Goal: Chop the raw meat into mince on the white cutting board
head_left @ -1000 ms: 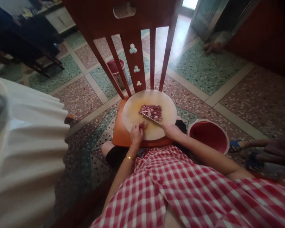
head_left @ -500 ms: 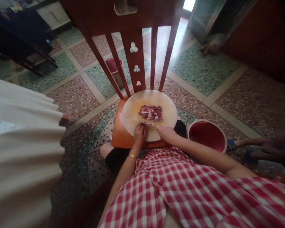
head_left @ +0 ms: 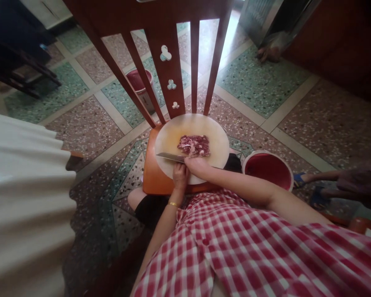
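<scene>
A round, pale cutting board (head_left: 214,128) lies on the seat of a wooden chair (head_left: 150,169). Chopped dark red meat (head_left: 194,145) with whitish bits sits in a pile at its middle. My right hand (head_left: 198,166) grips a knife (head_left: 170,156) by the handle, its blade pointing left across the near part of the board. Just below the blade, my left hand (head_left: 181,175) rests at the board's near side with fingers curled together. Whatever is under those fingertips is hidden.
A bucket with a red inside (head_left: 268,171) stands right of the chair, near another person's feet (head_left: 299,180). Another bucket (head_left: 142,82) is behind the chair back (head_left: 165,74). A pale draped cloth (head_left: 27,198) hangs at the left.
My right hand has moved left with the knife, and the blade now reaches farther left, showing its broad side. My left hand stays near the board's front edge. The view has shifted slightly.
</scene>
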